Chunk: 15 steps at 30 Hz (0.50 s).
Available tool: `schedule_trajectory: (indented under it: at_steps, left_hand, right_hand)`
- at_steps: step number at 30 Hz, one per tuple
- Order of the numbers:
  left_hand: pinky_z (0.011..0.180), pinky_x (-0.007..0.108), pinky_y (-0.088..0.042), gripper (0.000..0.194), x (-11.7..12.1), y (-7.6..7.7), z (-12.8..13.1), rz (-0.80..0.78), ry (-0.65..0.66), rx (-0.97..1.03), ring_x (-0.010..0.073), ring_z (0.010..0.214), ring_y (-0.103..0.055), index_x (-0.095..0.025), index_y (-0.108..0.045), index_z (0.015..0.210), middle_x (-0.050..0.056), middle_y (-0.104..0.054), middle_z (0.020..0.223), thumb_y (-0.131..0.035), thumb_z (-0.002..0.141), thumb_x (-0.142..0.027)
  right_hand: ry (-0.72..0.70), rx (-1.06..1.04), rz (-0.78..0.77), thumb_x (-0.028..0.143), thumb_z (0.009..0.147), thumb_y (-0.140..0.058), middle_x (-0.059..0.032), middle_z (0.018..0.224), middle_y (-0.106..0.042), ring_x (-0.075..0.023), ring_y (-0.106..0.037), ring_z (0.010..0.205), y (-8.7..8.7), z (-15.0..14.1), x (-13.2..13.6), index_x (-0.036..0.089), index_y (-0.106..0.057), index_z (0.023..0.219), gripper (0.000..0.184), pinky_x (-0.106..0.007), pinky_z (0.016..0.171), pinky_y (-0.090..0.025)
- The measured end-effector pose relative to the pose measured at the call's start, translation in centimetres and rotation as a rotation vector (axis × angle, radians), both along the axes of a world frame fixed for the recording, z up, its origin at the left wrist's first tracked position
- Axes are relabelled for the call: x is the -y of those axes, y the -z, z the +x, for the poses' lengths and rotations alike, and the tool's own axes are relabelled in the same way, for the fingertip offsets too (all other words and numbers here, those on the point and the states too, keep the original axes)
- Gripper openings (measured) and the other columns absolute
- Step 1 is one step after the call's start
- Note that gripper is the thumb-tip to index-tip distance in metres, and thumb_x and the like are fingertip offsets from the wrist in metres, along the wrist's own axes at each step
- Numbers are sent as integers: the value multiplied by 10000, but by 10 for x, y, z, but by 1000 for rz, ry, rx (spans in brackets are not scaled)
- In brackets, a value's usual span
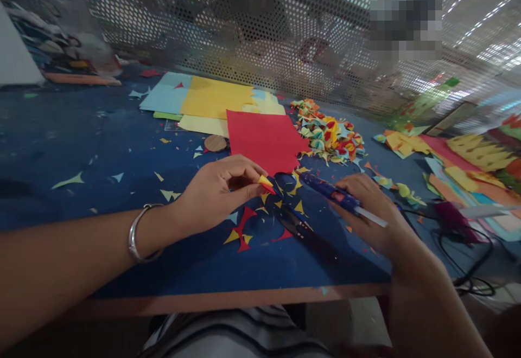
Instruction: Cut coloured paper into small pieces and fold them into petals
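Between the thumb and fingers of my left hand (222, 189) is a small folded piece of yellow and red paper (266, 184). My right hand (372, 214) is wrapped round a dark blue hot glue gun (331, 191), a white glue stick jutting from its rear. The gun's nozzle points left, a short way from the paper piece. Below and between the hands lie dark-handled scissors (303, 231) among red and yellow paper offcuts (243, 229). A red sheet (262, 138) with a jagged right edge lies just beyond my left hand.
Yellow sheets (217, 96) and light blue sheets (165, 95) lie at the back, near a perforated metal screen (183, 27). A heap of small folded paper pieces (331, 135) sits right of the red sheet. A round wooden disc (215, 143) and a black cable (474, 266) are also there.
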State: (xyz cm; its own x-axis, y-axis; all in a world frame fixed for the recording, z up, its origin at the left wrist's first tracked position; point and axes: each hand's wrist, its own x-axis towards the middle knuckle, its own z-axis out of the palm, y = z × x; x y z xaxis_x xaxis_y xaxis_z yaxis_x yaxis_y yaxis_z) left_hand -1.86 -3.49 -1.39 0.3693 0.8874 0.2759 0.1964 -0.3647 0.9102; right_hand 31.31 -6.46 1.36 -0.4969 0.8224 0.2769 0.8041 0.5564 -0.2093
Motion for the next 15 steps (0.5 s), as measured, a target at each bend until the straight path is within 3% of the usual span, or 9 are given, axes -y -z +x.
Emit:
schedule_trajectory:
  at_steps: [10, 15]
  left_hand:
    - [745, 254, -570, 107, 0, -2, 3, 15, -7, -26, 153, 882, -711, -185, -707, 838, 72, -726, 1060, -698, 884, -282]
    - [738, 225, -563, 108, 1, -7, 4, 48, 2, -67, 153, 925, -707, -179, -726, 826, 72, -734, 1046, -697, 893, -259]
  right_hand:
    - [67, -143, -16, 308, 973, -600, -49, 1023, -635, -235, -637, 957, -7, -4, 17, 270, -582, 1045, 84, -375, 865, -525]
    - [46, -227, -132, 301, 977, -596, -35, 1101, -647, -218, -643, 1015, -5, -14, 23, 286, -605, 1094, 118, -340, 889, -540]
